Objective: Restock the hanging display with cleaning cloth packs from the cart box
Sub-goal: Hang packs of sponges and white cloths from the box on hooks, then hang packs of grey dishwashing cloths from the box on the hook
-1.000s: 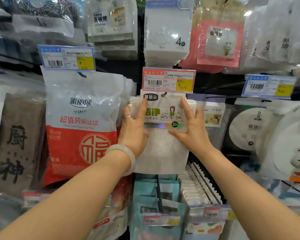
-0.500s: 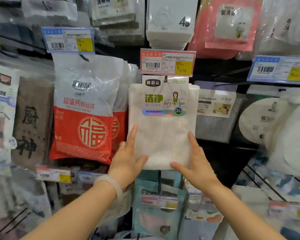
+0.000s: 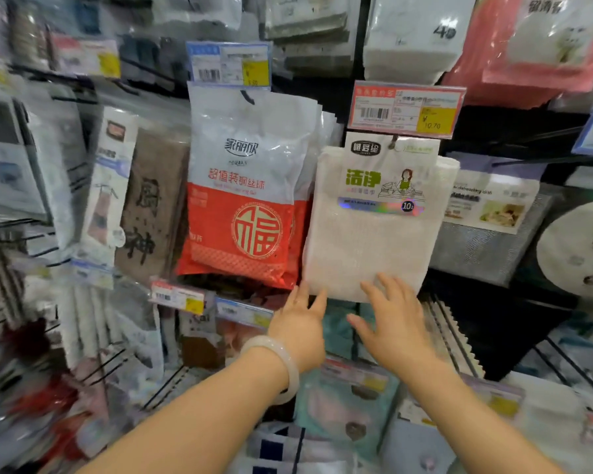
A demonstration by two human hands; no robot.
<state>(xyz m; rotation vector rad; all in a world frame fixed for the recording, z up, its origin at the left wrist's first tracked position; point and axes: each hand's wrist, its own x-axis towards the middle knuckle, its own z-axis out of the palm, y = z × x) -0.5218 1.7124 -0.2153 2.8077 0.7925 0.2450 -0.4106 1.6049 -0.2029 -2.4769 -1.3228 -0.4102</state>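
The white cleaning cloth pack hangs on its peg just under the red price tag, between the red-and-white steel-wool bag on its left and a grey mesh dishcloth pack on its right. Both hands are spread flat with nothing gripped: the left hand touches the pack's lower left corner, and the right hand lies with its fingertips on the bottom edge. The step in hand looks like squaring the hung pack, and doing it well means light, even pressure from both sides so the card header (where the hole meets the hook) sits straight and the face reads forward, without dragging the neighbouring bag. The pack is a soft rectangle of waffle-textured cloth in clear film, with a stiff printed header, a holographic strip and a "10" badge; it will likely flex and swing easily. The steel-wool bag is glossy and crinkled.
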